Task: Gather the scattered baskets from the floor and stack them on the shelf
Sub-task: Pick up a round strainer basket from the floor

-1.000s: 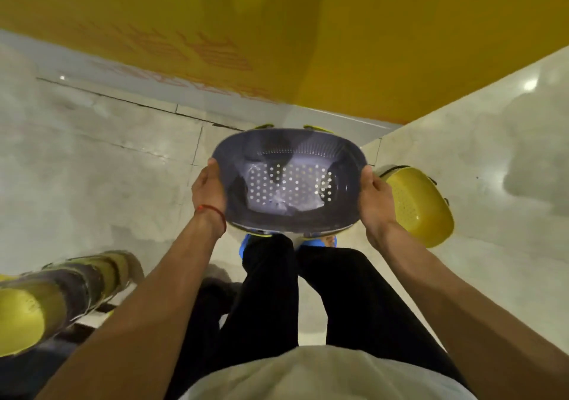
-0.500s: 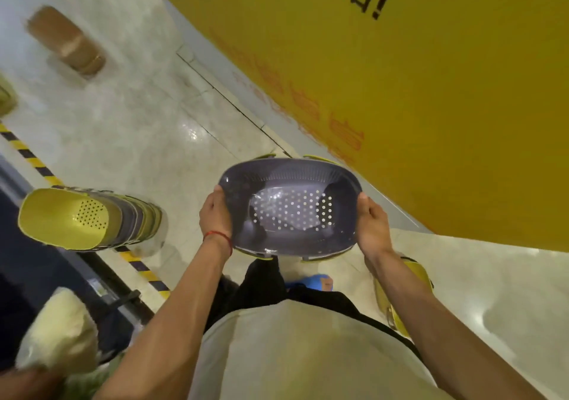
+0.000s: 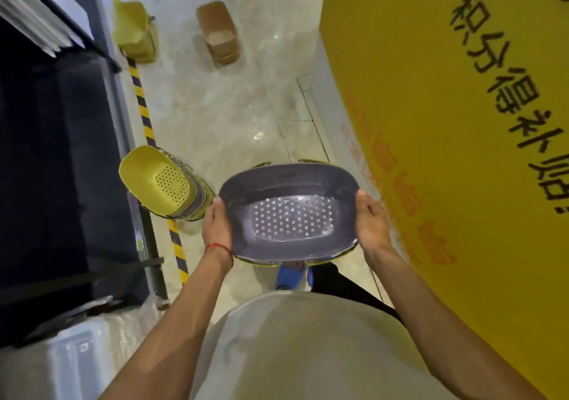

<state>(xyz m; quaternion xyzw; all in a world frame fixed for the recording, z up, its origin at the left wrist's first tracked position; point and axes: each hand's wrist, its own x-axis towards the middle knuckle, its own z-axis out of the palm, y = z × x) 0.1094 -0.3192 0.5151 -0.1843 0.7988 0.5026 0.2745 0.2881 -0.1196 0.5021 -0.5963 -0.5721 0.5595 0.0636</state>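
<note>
The head view shows the left hand (image 3: 215,227) and right hand (image 3: 371,224) each gripping one end of a purple basket (image 3: 289,212), held level above the floor (image 3: 221,116). The two-handed hold probably steadies a nest, since yellow rims peek out from beneath it. Its perforated inside is empty. A stack of baskets (image 3: 172,187) lies on its side at the floor's left edge, against the foot of the dark shelf (image 3: 61,153). The front yellow one is empty too.

Glossy perforated plastic basket (image 3: 289,215), polished floor (image 3: 215,116)
</note>
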